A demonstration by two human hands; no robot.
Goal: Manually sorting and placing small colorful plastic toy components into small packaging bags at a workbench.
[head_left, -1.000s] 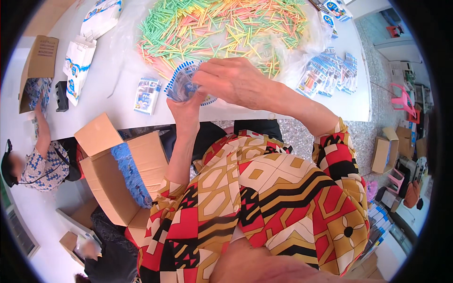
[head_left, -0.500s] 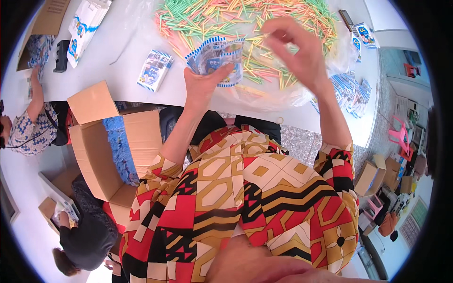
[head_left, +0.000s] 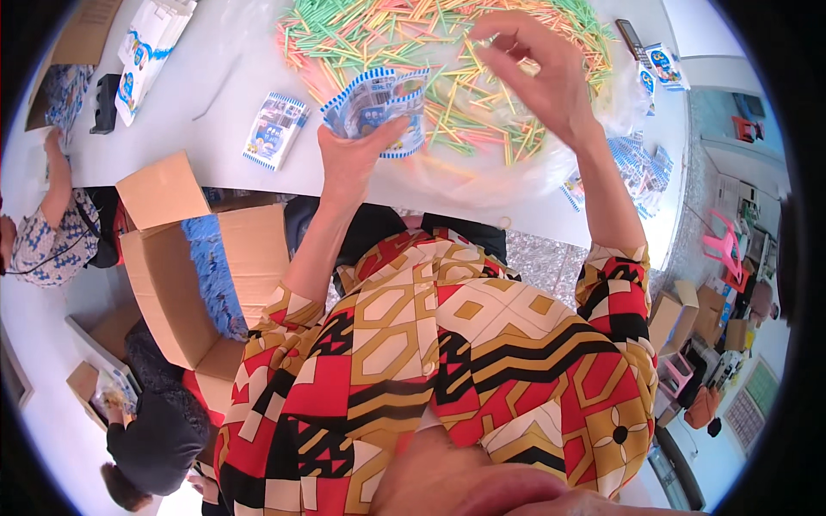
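Note:
My left hand (head_left: 348,155) grips a clear plastic packet (head_left: 376,113) with blue-and-white printing. The packet stands upright with a striped upper edge, and its mouth looks spread apart. My thumb lies across its front. Above a heap of thin pastel sticks (head_left: 379,34) in green, yellow and pink hovers my right hand (head_left: 546,82). Its fingers are bent, with a gap to the thumb, and I see nothing held between them. The sticks lie on a clear plastic sheet or bag (head_left: 482,193) on the white table.
Beside my left hand lies a flat stack of packets (head_left: 275,131). More packets (head_left: 641,172) are spread at the right. An open cardboard box (head_left: 163,284) with blue contents stands below the table edge. White bags (head_left: 151,56) lie far left; co-workers (head_left: 56,228) sit at the left.
My left hand and the packet have shifted slightly left in the picture. My right hand has risen a little farther over the stick heap, its fingers still bent.

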